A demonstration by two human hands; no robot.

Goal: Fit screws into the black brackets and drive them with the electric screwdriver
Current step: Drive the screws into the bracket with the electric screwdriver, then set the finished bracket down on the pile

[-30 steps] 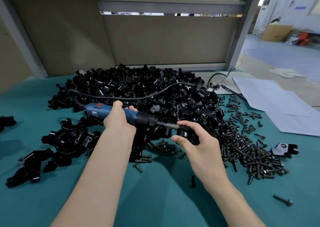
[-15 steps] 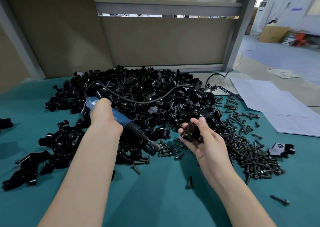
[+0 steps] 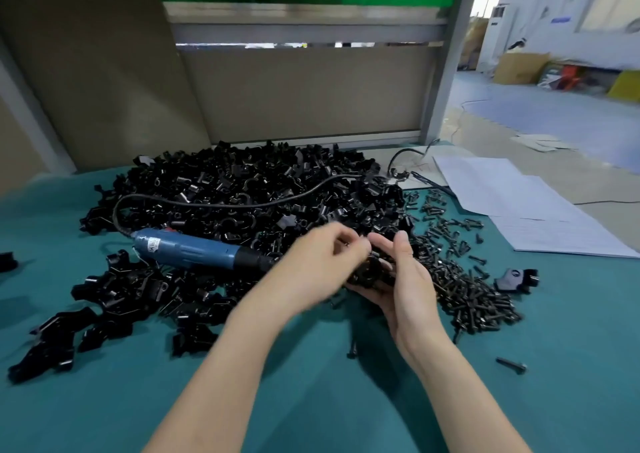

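The left hand [image 3: 322, 255] has let go of the electric screwdriver [image 3: 197, 250], which now lies on the near edge of the bracket pile [image 3: 242, 189], and has crossed to the right hand [image 3: 405, 286]. The right hand cups one black bracket [image 3: 369, 274], fingers curled round it, above the gap between the pile and the screw heap [image 3: 467, 290]. The left fingertips bunch together at the bracket's top; blur hides what they pinch. Bare teal table [image 3: 311, 400] lies open beneath both forearms.

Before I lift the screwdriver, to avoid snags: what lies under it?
The electric screwdriver rests on black brackets. The left hand covers its tip, so what lies under that end is hidden.
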